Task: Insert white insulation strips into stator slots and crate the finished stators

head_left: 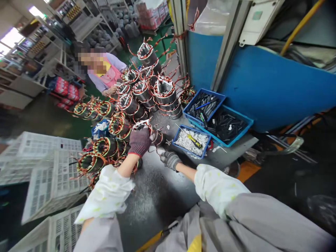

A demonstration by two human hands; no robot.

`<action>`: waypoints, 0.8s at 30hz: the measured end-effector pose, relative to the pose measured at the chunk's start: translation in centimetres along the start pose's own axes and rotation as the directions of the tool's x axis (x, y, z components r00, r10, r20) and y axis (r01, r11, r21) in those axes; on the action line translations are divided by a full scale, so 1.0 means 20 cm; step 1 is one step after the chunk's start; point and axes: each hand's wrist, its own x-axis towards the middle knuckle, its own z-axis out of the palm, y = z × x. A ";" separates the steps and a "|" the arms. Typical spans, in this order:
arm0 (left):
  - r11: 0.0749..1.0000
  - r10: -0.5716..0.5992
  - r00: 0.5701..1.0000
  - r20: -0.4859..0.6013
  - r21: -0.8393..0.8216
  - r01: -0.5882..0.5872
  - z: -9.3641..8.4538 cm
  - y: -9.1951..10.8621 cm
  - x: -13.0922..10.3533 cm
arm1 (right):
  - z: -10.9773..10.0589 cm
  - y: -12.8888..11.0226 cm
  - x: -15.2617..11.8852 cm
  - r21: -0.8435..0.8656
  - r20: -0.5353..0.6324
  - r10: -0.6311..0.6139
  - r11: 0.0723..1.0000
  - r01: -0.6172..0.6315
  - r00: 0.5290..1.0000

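My left hand [140, 140], in a dark maroon knit glove, is closed over the near rim of a motor stator [158, 137] that lies tilted on the bench. White insulation and red-brown lead wires show at the stator's end. Just right of and below it is my right hand [171, 160], in a grey glove, with its fingers curled close to the stator's wires. Whatever those fingers pinch is too blurred to make out. Stacked stators [166, 91] with red wires stand behind, and others with yellow-green rims [105, 147] lie to the left.
Right of my hands, a blue tray [175, 142] holds white pieces and a yellow-handled screwdriver [193, 140]. Two blue bins [223, 96] of black pieces stand beyond it. A co-worker [111, 71] is across the stators. White plastic crates [56, 175] sit at the left; a blue panel [252, 77] rises at right.
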 end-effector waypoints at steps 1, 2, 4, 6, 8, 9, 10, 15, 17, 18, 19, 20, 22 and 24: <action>1.000 -0.002 1.000 0.005 -0.017 0.002 0.03 -0.01 -0.09 | 0.00 0.04 -0.07 0.007 0.037 0.006 1.000 -0.006 0.999; 0.999 -0.009 1.000 0.000 -0.040 0.009 0.08 -0.01 -0.19 | 0.00 0.08 -0.14 0.012 0.075 0.018 1.000 -0.019 0.997; 0.995 -0.025 0.999 -0.040 -0.101 0.021 0.18 0.01 -0.38 | -0.01 0.16 -0.28 0.019 0.152 0.038 0.999 -0.042 0.988; 0.984 -0.052 0.994 -0.097 -0.172 0.034 0.28 0.06 -0.55 | -0.03 0.23 -0.39 0.021 0.229 0.042 0.999 -0.048 0.972; 0.969 -0.116 0.982 -0.148 -0.236 0.078 0.37 0.13 -0.70 | -0.05 0.29 -0.48 0.010 0.298 0.035 0.999 -0.040 0.954; 0.959 -0.160 0.973 -0.167 -0.261 0.113 0.40 0.18 -0.76 | -0.07 0.32 -0.52 0.002 0.329 0.026 1.000 -0.028 0.944; 0.947 -0.205 0.962 -0.179 -0.283 0.149 0.41 0.22 -0.80 | -0.09 0.35 -0.55 -0.008 0.355 0.014 1.000 -0.012 0.935; 0.907 -0.304 0.946 -0.112 -0.337 0.251 0.34 0.34 -0.90 | -0.14 0.42 -0.61 -0.065 0.388 -0.042 0.995 0.072 0.921; 0.894 -0.330 0.944 -0.004 -0.323 0.311 0.27 0.35 -0.88 | -0.15 0.41 -0.62 -0.076 0.366 -0.063 0.992 0.097 0.928; 0.887 -0.345 0.937 0.056 -0.306 0.345 0.24 0.36 -0.86 | -0.15 0.41 -0.62 -0.075 0.356 -0.077 0.991 0.111 0.931; 0.882 -0.361 0.926 0.108 -0.284 0.377 0.21 0.36 -0.84 | -0.16 0.40 -0.63 -0.072 0.346 -0.092 0.990 0.124 0.934; 0.877 -0.379 0.914 0.146 -0.259 0.405 0.19 0.37 -0.82 | -0.17 0.40 -0.63 -0.069 0.339 -0.099 0.989 0.130 0.936; 0.870 -0.408 0.893 0.188 -0.216 0.443 0.17 0.38 -0.79 | -0.19 0.40 -0.65 -0.069 0.334 -0.092 0.990 0.122 0.938; 0.869 -0.428 0.881 0.201 -0.178 0.462 0.17 0.38 -0.78 | -0.24 0.41 -0.67 -0.090 0.319 -0.078 0.990 0.112 0.945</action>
